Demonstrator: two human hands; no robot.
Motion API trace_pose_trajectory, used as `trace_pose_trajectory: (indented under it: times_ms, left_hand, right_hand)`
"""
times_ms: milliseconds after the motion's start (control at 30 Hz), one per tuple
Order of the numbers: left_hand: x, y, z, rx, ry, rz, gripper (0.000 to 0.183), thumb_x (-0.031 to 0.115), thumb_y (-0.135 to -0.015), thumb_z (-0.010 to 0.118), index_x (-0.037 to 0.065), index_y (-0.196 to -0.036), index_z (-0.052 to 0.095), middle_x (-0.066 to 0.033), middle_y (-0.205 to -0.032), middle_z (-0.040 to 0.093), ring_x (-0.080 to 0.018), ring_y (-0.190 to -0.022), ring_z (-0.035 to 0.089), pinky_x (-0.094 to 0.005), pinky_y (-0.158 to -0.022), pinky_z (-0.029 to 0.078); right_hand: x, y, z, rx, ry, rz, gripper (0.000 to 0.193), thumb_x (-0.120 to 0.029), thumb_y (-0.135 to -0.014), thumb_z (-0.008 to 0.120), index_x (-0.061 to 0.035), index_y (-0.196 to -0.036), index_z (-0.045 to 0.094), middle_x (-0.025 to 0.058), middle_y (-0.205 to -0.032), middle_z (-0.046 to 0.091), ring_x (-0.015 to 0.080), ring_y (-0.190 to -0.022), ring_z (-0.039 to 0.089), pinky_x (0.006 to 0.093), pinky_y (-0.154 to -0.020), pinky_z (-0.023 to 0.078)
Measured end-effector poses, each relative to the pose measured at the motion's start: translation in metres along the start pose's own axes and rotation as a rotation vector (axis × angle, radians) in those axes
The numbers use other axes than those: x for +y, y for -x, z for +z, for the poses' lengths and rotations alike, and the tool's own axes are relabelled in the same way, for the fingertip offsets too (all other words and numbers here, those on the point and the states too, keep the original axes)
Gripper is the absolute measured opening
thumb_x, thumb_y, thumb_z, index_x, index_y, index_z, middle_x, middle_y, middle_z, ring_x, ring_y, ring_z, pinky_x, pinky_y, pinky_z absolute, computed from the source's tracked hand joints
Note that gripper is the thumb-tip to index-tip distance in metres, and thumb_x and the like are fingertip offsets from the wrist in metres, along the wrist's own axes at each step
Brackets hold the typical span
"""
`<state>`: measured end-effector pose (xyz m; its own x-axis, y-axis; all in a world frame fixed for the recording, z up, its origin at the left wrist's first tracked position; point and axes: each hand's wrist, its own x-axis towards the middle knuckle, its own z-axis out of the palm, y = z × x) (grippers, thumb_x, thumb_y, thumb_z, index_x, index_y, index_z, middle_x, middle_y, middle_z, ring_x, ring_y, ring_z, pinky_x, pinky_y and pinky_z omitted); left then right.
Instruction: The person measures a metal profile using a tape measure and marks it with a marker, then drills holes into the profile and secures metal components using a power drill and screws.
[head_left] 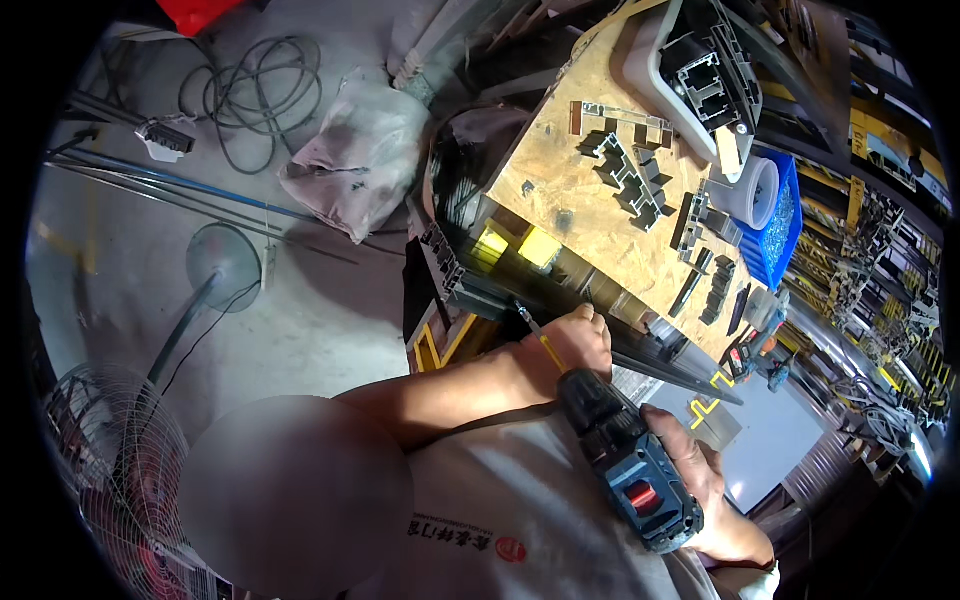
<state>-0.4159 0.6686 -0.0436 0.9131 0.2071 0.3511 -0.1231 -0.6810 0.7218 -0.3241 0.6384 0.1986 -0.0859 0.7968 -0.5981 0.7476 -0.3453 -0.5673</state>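
My right hand (pixel 695 470) is wrapped round the grip of a dark blue and black cordless drill (pixel 630 470). A long, thin bit (pixel 540 340) sticks out of its chuck toward the upper left, and its tip is close to a long dark metal profile (pixel 480 298). With fingers curled, my left hand (pixel 580 345) holds this profile along the bench's near edge, right beside the bit. The undersides of the fingers are hidden. I cannot tell whether the bit's tip touches the profile.
Cut profile pieces (pixel 630 180) lie on the wooden board (pixel 555 165). Beyond them stand a white tub (pixel 745 190), a blue bin (pixel 785 225) and another power drill (pixel 760 345). On the left are a fan (pixel 110 470), a sack (pixel 365 150) and a coiled cable (pixel 260 85) on the floor.
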Motion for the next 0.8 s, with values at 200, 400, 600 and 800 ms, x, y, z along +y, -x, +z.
trace_pose_trajectory:
  times_ms: [200, 400, 600, 800]
  left_hand:
    - [-0.003, 0.001, -0.008, -0.074, 0.005, -0.018, 0.024, 0.022, -0.069, 0.063, -0.001, -0.068, 0.069, -0.0151, -0.073, 0.065, -0.0298, -0.078, 0.067, -0.0454, -0.085, 0.053]
    - [0.0, -0.001, 0.003, 0.045, 0.004, 0.003, 0.022, 0.023, -0.068, 0.062, 0.002, -0.06, 0.066, -0.0141, -0.067, 0.062, -0.0266, -0.069, 0.062, -0.0437, -0.076, 0.052]
    - [0.004, 0.0, 0.033, 0.187, 0.109, -0.067, 0.026, 0.027, -0.064, 0.062, 0.003, -0.055, 0.062, -0.0142, -0.062, 0.057, -0.0272, -0.062, 0.054, -0.0463, -0.071, 0.049]
    - [0.008, -0.003, 0.033, 0.138, 0.091, -0.063, 0.028, 0.027, -0.061, 0.063, -0.001, -0.059, 0.066, -0.0166, -0.064, 0.06, -0.0284, -0.063, 0.054, -0.0489, -0.071, 0.049]
  right_hand:
    - [0.001, -0.02, -0.005, -0.093, -0.033, -0.039, 0.078, -0.009, -0.077, 0.081, 0.0103, -0.143, 0.044, 0.0277, -0.115, 0.068, 0.0341, -0.09, 0.074, 0.0383, -0.078, 0.059]
    - [-0.001, -0.022, -0.006, -0.064, -0.066, -0.016, 0.073, -0.009, -0.079, 0.078, 0.0116, -0.141, 0.045, 0.0245, -0.103, 0.071, 0.0303, -0.075, 0.073, 0.0371, -0.067, 0.058]
    - [-0.02, -0.042, -0.013, -0.093, -0.018, 0.044, 0.063, -0.011, -0.083, 0.077, 0.0068, -0.137, 0.05, 0.0155, -0.093, 0.073, 0.0247, -0.068, 0.071, 0.0334, -0.061, 0.056]
    - [-0.026, -0.041, -0.022, -0.247, 0.003, 0.249, 0.059, -0.012, -0.087, 0.076, 0.0023, -0.138, 0.049, 0.0124, -0.093, 0.072, 0.0234, -0.071, 0.072, 0.0327, -0.063, 0.057]
